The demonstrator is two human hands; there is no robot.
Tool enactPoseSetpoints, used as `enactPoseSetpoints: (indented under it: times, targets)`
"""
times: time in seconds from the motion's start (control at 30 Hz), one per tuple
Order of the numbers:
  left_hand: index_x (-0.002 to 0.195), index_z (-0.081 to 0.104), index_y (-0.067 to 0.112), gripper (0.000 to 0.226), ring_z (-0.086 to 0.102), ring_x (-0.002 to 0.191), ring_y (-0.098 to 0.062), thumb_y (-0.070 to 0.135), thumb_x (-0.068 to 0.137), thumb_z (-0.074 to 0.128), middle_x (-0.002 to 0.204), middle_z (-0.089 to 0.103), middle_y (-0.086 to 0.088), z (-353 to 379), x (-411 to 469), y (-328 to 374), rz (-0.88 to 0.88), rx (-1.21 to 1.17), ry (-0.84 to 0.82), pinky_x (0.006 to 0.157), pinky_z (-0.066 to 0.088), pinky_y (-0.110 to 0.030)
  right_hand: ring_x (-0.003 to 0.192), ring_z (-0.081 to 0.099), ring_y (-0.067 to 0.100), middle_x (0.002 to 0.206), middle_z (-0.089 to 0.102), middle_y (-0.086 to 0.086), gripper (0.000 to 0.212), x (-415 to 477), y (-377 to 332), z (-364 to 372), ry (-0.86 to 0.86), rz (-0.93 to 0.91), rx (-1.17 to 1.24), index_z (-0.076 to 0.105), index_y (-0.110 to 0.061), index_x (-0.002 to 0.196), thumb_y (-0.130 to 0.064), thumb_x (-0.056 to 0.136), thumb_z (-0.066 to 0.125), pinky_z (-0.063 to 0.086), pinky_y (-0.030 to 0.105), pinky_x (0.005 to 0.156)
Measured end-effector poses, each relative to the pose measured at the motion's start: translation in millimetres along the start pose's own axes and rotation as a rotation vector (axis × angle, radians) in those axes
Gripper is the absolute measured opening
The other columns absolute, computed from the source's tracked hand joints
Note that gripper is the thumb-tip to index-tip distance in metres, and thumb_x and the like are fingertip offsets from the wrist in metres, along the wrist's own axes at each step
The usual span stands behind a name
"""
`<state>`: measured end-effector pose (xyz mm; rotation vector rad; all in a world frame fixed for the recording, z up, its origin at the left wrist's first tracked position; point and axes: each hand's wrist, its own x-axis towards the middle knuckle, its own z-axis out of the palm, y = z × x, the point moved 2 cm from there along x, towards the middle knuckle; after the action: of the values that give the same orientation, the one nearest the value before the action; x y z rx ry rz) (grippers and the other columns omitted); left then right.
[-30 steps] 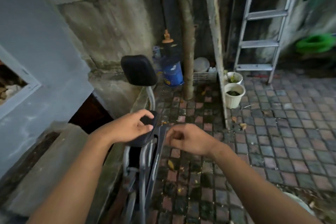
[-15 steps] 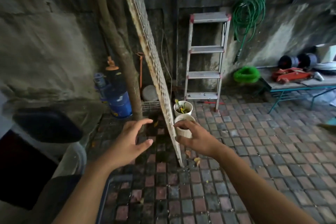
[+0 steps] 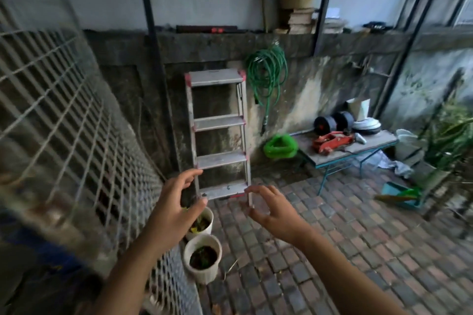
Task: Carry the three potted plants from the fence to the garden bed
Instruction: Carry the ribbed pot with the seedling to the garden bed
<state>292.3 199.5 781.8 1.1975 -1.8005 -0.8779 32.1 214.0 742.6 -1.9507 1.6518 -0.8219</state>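
Note:
Two white potted plants stand on the brick paving beside the wire mesh fence point(image 3: 76, 120). The nearer pot point(image 3: 203, 258) holds dark soil with a small plant. The farther pot point(image 3: 204, 222) has yellow-green leaves and is partly covered by my left hand point(image 3: 176, 207). That hand hovers above the farther pot, empty, fingers spread. My right hand point(image 3: 271, 210) is raised to the right of the pots, over the paving, also empty with fingers curled apart. A third pot is not visible.
A metal step ladder point(image 3: 218, 135) leans on the wall behind the pots. A green hose point(image 3: 267, 74) hangs beside it. A low bench point(image 3: 348, 151) with tools stands at right, with large plants point(image 3: 448, 140) and a dustpan point(image 3: 399, 193) beyond.
The view has swung right, past the fence panel, and moved closer to the pots. Both hands have opened wider and risen, now spread over the pots.

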Motion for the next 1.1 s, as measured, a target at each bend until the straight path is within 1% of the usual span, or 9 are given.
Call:
enactPoseSetpoints:
  times: [0.13, 0.23, 0.33, 0.43, 0.63, 0.8, 0.97, 1.03, 1.1]
  targets:
    - [0.126, 0.044, 0.066, 0.061, 0.041, 0.144, -0.006, 0.019, 0.100, 0.072, 0.150, 0.046, 0.007, 35.1, 80.2, -16.2, 0.009, 0.011, 0.069, 0.116, 0.036, -0.038, 0.134, 0.050, 0.025, 0.141, 0.056, 0.004, 0.051, 87.6, 50.2, -23.6, -0.009, -0.050, -0.066, 0.059, -0.025, 0.142, -0.029, 0.093, 0.073, 0.038, 0.043, 0.117]
    - [0.121, 0.052, 0.066, 0.060, 0.043, 0.144, -0.009, 0.013, 0.100, 0.071, 0.145, 0.048, 0.009, 61.2, 140.2, -30.3, -0.018, -0.004, 0.107, 0.120, 0.036, -0.043, 0.145, 0.039, 0.031, 0.155, 0.047, 0.005, 0.058, 161.1, 86.3, -35.8, -0.097, -0.140, -0.185, 0.051, -0.030, 0.150, -0.037, 0.095, 0.069, 0.027, 0.043, 0.124]
    - [0.123, 0.054, 0.060, 0.054, 0.051, 0.140, -0.014, 0.013, 0.101, 0.069, 0.140, 0.056, 0.008, 79.5, 195.7, -47.4, -0.113, -0.094, 0.185, 0.118, 0.046, -0.049, 0.147, 0.038, 0.031, 0.156, 0.045, -0.001, 0.057, 232.9, 115.1, -47.9, -0.225, -0.230, -0.203, 0.050, -0.038, 0.148, -0.044, 0.093, 0.064, 0.030, 0.048, 0.123]
    - [0.127, 0.053, 0.050, 0.046, 0.054, 0.136, -0.013, 0.015, 0.102, 0.068, 0.132, 0.059, 0.015, 86.7, 229.6, -66.3, -0.208, -0.111, 0.276, 0.101, 0.048, -0.024, 0.141, 0.046, 0.031, 0.149, 0.053, 0.004, 0.054, 301.9, 131.9, -49.7, -0.311, -0.327, -0.228, 0.058, -0.029, 0.145, -0.033, 0.093, 0.071, 0.034, 0.042, 0.120]
    - [0.146, 0.052, 0.029, 0.051, 0.052, 0.140, -0.015, 0.013, 0.101, 0.071, 0.149, 0.056, -0.003, 83.4, 232.5, -129.9, -0.440, -0.047, 0.451, 0.110, 0.040, -0.033, 0.136, 0.054, 0.032, 0.139, 0.061, 0.011, 0.051, 391.3, 133.1, 16.8, -0.513, -0.466, -0.207, 0.064, -0.017, 0.139, -0.019, 0.090, 0.078, 0.037, 0.046, 0.117]
    - [0.149, 0.053, 0.018, 0.057, 0.051, 0.131, -0.009, 0.005, 0.098, 0.074, 0.150, 0.051, -0.003, 94.0, 230.9, -205.4, -0.568, 0.007, 0.612, 0.107, 0.039, -0.005, 0.132, 0.056, 0.032, 0.138, 0.061, 0.011, 0.051, 428.4, 153.9, 108.6, -0.610, -0.463, -0.109, 0.064, -0.023, 0.138, -0.020, 0.089, 0.079, 0.041, 0.033, 0.110]
    - [0.147, 0.057, 0.004, 0.058, 0.059, 0.136, -0.038, 0.014, 0.094, 0.077, 0.145, 0.058, -0.012, 147.3, 213.5, -269.7, -0.812, -0.021, 0.762, 0.119, 0.047, -0.053, 0.125, 0.061, 0.031, 0.143, 0.061, 0.011, 0.048, 458.4, 201.2, 195.1, -0.829, -0.450, -0.089, 0.060, -0.027, 0.141, -0.024, 0.095, 0.072, 0.046, 0.030, 0.100]
    - [0.147, 0.056, 0.000, 0.068, 0.058, 0.138, -0.044, 0.032, 0.089, 0.070, 0.149, 0.059, -0.021, 176.0, 210.3, -297.9, -0.941, 0.004, 0.787, 0.118, 0.046, -0.057, 0.128, 0.059, 0.033, 0.147, 0.058, 0.013, 0.051, 476.4, 231.1, 235.6, -0.919, -0.453, -0.116, 0.058, -0.020, 0.144, -0.023, 0.095, 0.073, 0.049, 0.039, 0.103]
    - [0.152, 0.052, 0.004, 0.076, 0.052, 0.145, -0.039, 0.042, 0.087, 0.062, 0.156, 0.054, -0.018, 214.9, 209.4, -335.1, -1.079, 0.024, 0.808, 0.121, 0.043, -0.049, 0.135, 0.054, 0.035, 0.150, 0.055, 0.016, 0.054, 485.6, 265.5, 280.0, -1.087, -0.524, -0.154, 0.055, -0.015, 0.147, -0.026, 0.097, 0.072, 0.046, 0.040, 0.105]
